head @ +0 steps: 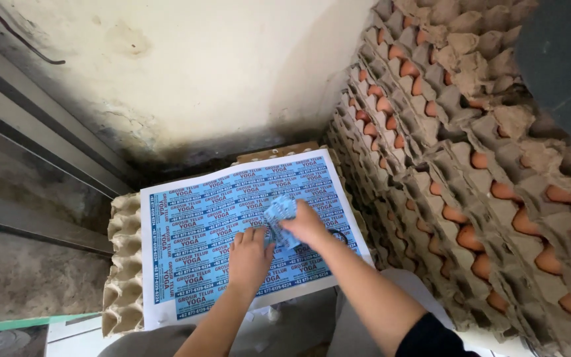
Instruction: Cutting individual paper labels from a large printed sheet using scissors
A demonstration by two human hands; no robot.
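A white sheet printed with rows of small blue labels (206, 225) lies flat on a stack of brown egg trays (121, 264). My left hand (249, 258) rests palm-down on the sheet near its middle, fingers pressing the paper. My right hand (306, 223) is just beside it, fingers closed on a small bunch of cut blue labels (279, 211) held right above the sheet. The two hands almost touch.
A tall leaning stack of egg trays with brown eggs (457, 172) rises on the right. A stained plaster wall (186, 73) stands behind. Metal door rails (34, 132) run along the left. A dark round object (563, 59) fills the top right corner.
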